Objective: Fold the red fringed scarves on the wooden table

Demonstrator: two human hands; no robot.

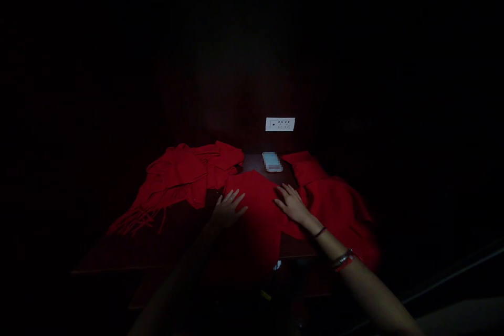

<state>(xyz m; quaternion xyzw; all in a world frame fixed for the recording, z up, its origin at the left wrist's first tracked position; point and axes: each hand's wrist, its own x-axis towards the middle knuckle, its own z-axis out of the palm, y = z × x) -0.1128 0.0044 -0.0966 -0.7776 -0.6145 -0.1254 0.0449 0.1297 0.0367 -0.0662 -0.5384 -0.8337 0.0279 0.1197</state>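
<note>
The scene is very dark. A red cloth (pixel 255 205) lies spread on a dark table (pixel 118 257) in front of me. My left hand (pixel 228 209) rests flat on its left edge with the fingers spread. My right hand (pixel 290 202) lies flat on its right side, fingers stretched out, with bracelets on the wrist. Neither hand holds anything.
A bunched red scarf with fringe (pixel 177 178) lies at the left. More red cloth (pixel 334 205) is heaped at the right. A small pale object (pixel 272 161) sits at the back of the table below a white wall socket plate (pixel 280 124).
</note>
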